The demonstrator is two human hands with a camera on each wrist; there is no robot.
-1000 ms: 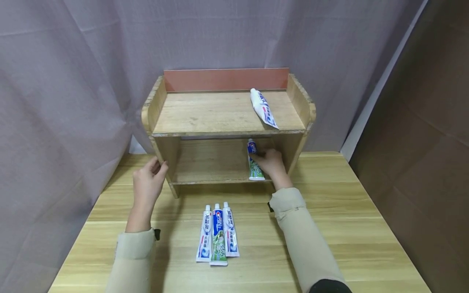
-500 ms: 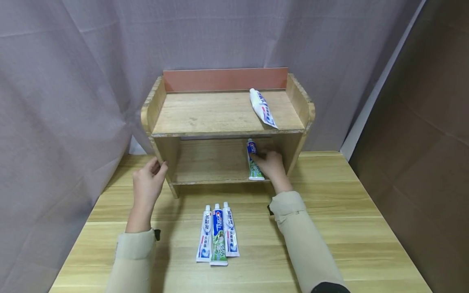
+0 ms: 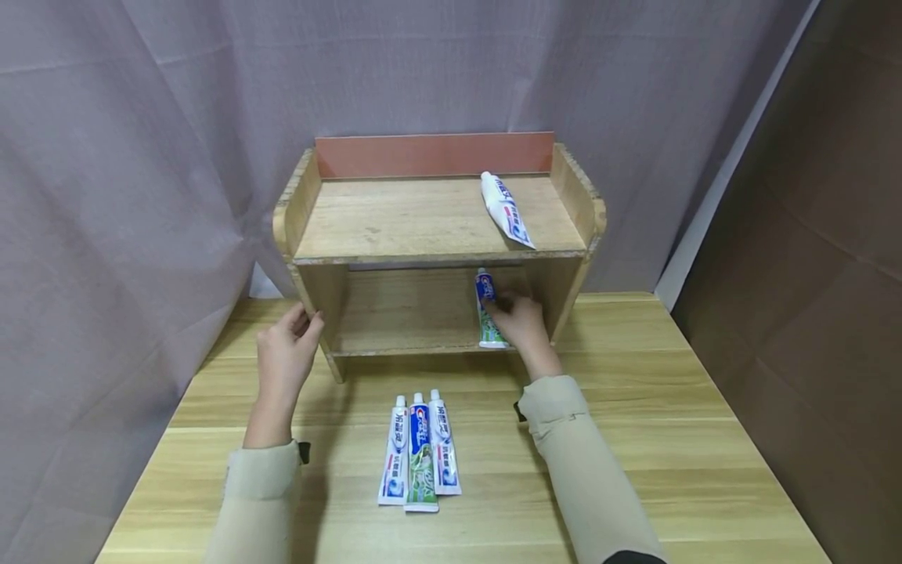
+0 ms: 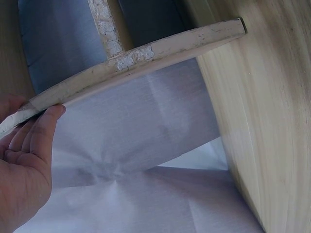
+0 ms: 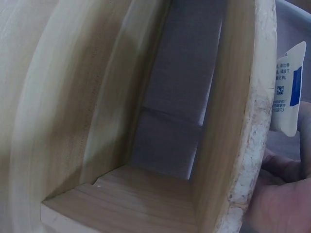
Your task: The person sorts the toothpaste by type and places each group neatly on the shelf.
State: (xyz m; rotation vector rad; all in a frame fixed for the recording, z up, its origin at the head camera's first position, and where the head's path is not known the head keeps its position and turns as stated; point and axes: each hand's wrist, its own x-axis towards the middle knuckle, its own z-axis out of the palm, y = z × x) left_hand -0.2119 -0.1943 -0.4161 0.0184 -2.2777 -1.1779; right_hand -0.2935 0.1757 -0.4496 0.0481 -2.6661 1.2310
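My left hand (image 3: 285, 352) pinches the front edge of the small wooden shelf's (image 3: 423, 219) left side panel. In the left wrist view, thumb and fingers (image 4: 41, 131) lie on either side of that panel (image 4: 141, 56). On the lower board, at the right, lies a blue and green toothpaste tube (image 3: 485, 286), cap toward the back. My right hand (image 3: 523, 323) holds it, thumb across its middle; the other fingers are mostly hidden. The right wrist view catches the tube's white tail end (image 5: 288, 92) beside part of the right hand (image 5: 282, 199).
A white toothpaste tube (image 3: 506, 210) lies slanted on the top board at the right. On the wooden table (image 3: 676, 439), in front of the shelf, a blue and green tube (image 3: 420, 454) lies between two white tubes, left (image 3: 395, 454) and right (image 3: 444, 446). Grey cloth (image 3: 423, 70) hangs behind.
My right thumb has shifted slightly down and right along the blue and green tube. The left hand, the shelf and the other tubes stay in place.
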